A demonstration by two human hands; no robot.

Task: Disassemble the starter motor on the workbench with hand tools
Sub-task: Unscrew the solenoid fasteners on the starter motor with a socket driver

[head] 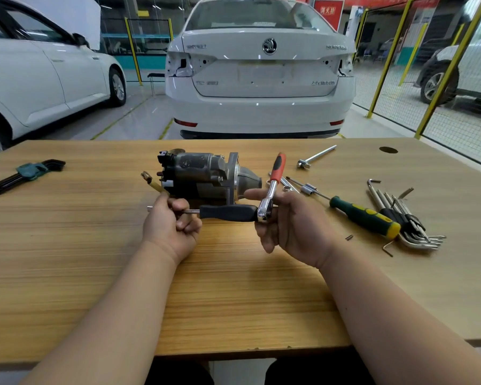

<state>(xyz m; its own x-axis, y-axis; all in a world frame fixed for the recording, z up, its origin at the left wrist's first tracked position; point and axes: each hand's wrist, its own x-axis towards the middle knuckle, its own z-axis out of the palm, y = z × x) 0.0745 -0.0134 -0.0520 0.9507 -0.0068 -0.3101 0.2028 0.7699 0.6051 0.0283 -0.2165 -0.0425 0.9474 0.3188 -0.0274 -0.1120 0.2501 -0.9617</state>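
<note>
The starter motor [203, 173] lies on its side at the middle of the wooden workbench [95, 273], nose cone pointing right, black terminal end left. A yellow-sleeved lead [154, 184] sticks out from its left end. In front of it, my left hand [170, 226] grips the metal shaft of a black-handled driver [228, 213] that lies level between my hands. My right hand [289, 226] holds a chrome ratchet with a red and black handle [274, 184] near its head, which sits at the driver's right end; the index finger stretches toward the motor's nose.
A green and yellow screwdriver [364, 219] and a spread set of hex keys [408, 223] lie at the right. A chrome extension bar [315, 157] and loose sockets [308, 188] lie behind them. Black hex keys in a green holder [25, 173] sit far left. A white car [258, 68] stands beyond the bench.
</note>
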